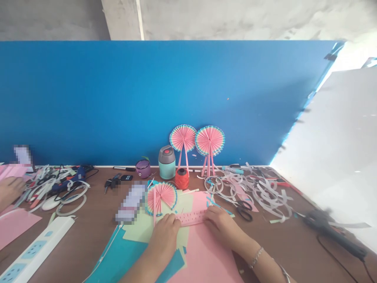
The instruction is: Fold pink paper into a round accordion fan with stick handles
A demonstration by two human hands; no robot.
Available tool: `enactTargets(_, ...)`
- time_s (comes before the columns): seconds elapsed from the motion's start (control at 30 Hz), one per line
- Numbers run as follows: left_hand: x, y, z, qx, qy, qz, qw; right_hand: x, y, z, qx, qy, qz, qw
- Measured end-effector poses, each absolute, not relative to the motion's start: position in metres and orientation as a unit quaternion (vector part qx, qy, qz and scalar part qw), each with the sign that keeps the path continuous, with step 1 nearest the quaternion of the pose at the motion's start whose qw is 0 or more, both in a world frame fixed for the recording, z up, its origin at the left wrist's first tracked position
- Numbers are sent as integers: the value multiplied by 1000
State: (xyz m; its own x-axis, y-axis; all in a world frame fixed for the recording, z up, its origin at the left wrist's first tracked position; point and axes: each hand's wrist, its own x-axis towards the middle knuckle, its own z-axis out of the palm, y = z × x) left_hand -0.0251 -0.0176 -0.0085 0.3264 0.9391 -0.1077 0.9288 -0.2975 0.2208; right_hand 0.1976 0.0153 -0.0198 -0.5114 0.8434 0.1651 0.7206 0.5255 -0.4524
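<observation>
The turquoise jar (167,169) looks like smooth plastic, its grey lid (166,156) duller plastic. Behind the jar, the blue partition (132,98) is smooth and mostly matt. Beneath it, the brown tabletop (98,204) looks like dull-finished wood. Right of it stand pleated paper fans (210,140); in front are a smooth plastic ruler (191,218) and matt pink paper (207,251).
</observation>
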Motion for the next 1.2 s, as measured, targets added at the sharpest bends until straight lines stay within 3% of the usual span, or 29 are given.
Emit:
enactTargets(0.67,-29,-14,-13,810,574,-2,118,201,18,-10,-478,-842,193,157)
enactTargets(1.2,-28,-15,-10,805,581,38,116,203,18,-16,-457,-842,207,196)
